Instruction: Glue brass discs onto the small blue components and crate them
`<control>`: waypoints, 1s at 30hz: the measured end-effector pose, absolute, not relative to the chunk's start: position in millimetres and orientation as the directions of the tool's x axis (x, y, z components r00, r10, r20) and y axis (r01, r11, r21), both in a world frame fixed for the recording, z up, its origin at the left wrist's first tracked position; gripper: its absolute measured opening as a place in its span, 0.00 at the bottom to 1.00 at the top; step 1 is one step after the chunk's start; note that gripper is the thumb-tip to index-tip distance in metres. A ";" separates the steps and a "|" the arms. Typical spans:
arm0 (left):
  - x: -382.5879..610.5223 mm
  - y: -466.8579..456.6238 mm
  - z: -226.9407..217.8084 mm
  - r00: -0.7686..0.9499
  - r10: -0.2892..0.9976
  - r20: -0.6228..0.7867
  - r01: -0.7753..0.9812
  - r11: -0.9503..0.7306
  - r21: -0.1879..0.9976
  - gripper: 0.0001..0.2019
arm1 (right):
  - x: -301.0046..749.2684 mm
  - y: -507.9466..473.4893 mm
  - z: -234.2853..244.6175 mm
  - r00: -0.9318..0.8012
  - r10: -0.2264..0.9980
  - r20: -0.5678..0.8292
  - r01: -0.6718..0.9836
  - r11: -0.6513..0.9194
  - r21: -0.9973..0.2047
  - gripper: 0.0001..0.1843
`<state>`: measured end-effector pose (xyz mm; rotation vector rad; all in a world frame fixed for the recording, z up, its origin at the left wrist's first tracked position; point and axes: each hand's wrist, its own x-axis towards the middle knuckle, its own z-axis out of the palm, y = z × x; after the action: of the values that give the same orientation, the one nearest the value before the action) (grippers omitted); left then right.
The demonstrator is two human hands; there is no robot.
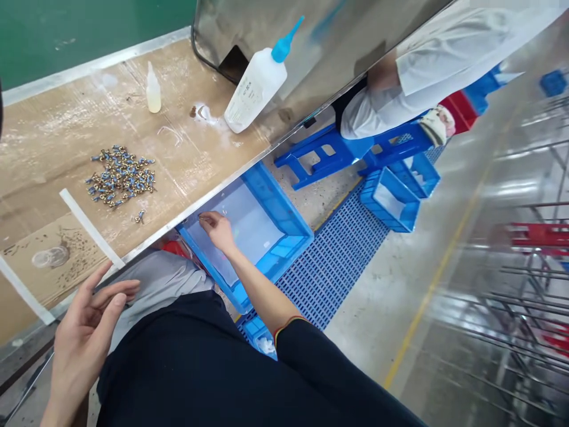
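Observation:
My right hand (219,230) reaches over a large blue plastic bin (291,254) below the table edge. Its fingers are pinched together, and whatever they hold is too small to make out. A few tiny bits lie on the pale sheet (249,222) lining the bin. My left hand (86,326) hovers at the table's front edge, fingers apart and holding nothing. On the brown table covering (186,172) lies a heap of small brass-coloured metal parts with blue portions (122,178). A small clump of similar parts (139,217) sits just in front of the heap.
A white bottle with a blue nozzle (258,89) and a small dropper bottle (153,90) stand on the table. A clear round lid-like disc (51,257) lies between white tape strips. At right, a person in white sleeves (440,56) sits near a blue stool (329,154) and blue crates (391,201).

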<state>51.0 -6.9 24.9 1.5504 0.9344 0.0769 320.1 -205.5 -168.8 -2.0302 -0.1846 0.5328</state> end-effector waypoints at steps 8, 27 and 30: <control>36.5 -10.1 18.5 0.657 0.606 -0.448 0.502 0.093 0.860 0.40 | 336.1 -161.8 -224.3 0.857 0.324 -0.400 -0.086 -0.676 -0.732 0.05; 10.1 -5.5 -5.0 0.643 0.579 -0.501 0.509 0.166 0.845 0.40 | 324.8 -167.1 -213.1 0.918 0.265 -0.296 -0.096 -0.574 -0.813 0.21; 2.5 -4.9 -10.9 0.636 0.574 -0.515 0.500 0.202 0.842 0.39 | 312.7 -184.7 -180.9 0.974 0.173 -0.146 -0.042 -0.495 -0.868 0.23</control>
<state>2.5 -4.9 -10.9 1.4347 0.9678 0.0654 312.7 -184.7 -180.9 -2.0741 -0.0922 0.2602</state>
